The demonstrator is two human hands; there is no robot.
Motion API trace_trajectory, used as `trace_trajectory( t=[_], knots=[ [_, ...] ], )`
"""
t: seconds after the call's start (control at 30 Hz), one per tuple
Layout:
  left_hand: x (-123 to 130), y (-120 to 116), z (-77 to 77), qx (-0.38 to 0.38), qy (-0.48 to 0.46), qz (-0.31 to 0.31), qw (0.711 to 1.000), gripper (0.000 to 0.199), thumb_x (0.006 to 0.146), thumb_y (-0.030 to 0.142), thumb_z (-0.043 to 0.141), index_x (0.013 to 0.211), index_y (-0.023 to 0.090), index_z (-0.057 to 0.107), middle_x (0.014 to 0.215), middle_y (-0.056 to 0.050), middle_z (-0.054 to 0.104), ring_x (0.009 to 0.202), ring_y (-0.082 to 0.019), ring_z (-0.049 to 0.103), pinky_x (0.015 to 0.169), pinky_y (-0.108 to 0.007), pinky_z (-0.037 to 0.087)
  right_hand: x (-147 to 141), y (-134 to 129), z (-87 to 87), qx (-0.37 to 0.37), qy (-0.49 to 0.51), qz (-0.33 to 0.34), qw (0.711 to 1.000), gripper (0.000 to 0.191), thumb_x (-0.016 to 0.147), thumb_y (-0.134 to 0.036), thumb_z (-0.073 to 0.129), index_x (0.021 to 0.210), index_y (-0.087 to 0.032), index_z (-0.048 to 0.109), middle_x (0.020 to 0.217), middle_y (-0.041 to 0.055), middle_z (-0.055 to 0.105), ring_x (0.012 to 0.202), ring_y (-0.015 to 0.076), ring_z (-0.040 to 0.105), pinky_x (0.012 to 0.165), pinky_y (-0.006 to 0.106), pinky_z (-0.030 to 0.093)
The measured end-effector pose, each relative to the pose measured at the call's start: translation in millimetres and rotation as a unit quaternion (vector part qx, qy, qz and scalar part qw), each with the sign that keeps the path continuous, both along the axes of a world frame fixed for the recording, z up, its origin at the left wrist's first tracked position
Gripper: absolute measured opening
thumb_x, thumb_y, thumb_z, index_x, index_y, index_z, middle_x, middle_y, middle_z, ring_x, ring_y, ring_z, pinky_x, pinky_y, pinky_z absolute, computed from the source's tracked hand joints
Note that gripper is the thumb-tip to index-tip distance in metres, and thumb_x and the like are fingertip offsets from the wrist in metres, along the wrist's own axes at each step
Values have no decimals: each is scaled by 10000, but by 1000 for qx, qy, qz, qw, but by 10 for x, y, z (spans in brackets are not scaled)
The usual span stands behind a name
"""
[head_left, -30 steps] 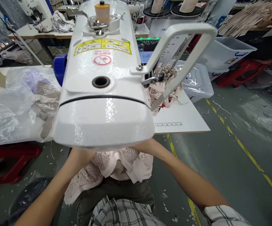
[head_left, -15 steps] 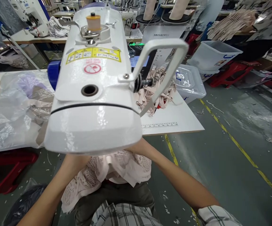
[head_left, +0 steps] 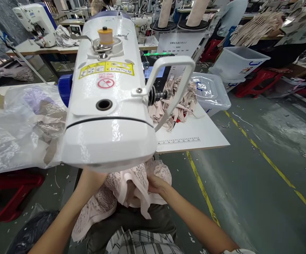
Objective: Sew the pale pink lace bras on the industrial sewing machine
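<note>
A pale pink lace bra (head_left: 134, 183) hangs over my lap below the head of a white sewing machine (head_left: 110, 137). My right hand (head_left: 155, 182) grips the bra at its right side, fingers tucked behind the fabric. At the bra's left side is my left hand (head_left: 96, 178), its fingers hidden beneath the machine head. One lace cup and a loose band droop to the lower left. The needle area is out of sight behind the machine head.
Pale fabric strips (head_left: 179, 102) lie heaped on the white table (head_left: 195, 135), which has a printed ruler along its front edge. Clear plastic bags (head_left: 23, 130) cover the left side. A lidded plastic bin (head_left: 209, 91) stands behind the table's right, and a red stool (head_left: 10, 194) lower left.
My right hand has come down and toward me from under the machine head, so it now shows gripping the bra. The bra's middle part has shifted and its band hangs lower.
</note>
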State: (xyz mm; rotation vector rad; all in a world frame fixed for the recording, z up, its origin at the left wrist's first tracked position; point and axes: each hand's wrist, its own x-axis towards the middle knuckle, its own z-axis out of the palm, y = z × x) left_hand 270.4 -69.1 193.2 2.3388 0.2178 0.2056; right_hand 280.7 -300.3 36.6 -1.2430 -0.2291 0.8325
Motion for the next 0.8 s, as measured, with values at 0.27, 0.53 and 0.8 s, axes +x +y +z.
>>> trace_trajectory(
  t=[0.27,0.53,0.8],
  knots=[
    [-145,94,-53,77,14,-33,996,217,845,387,548,737,212,615,746,-74,656,849,-261,628,705,-312,494,36,-219,5,82,154,-44,984,570,673,-515,772,1123,-186,655,970,125,753,955,301,714,883,455,549],
    [-748,-207,157,120,-150,-34,981,207,911,229,557,1117,202,560,1084,-80,643,1012,-176,626,839,-256,497,169,-690,661,120,94,-202,968,306,704,-420,816,923,-227,724,870,24,755,742,179,701,723,291,562],
    [-803,-672,279,92,-39,-285,953,268,788,382,686,944,169,642,807,-53,682,759,-213,631,675,-324,522,-302,-184,1664,-39,-254,158,953,234,951,-303,575,890,-163,753,780,9,706,722,123,627,658,211,441]
  ],
)
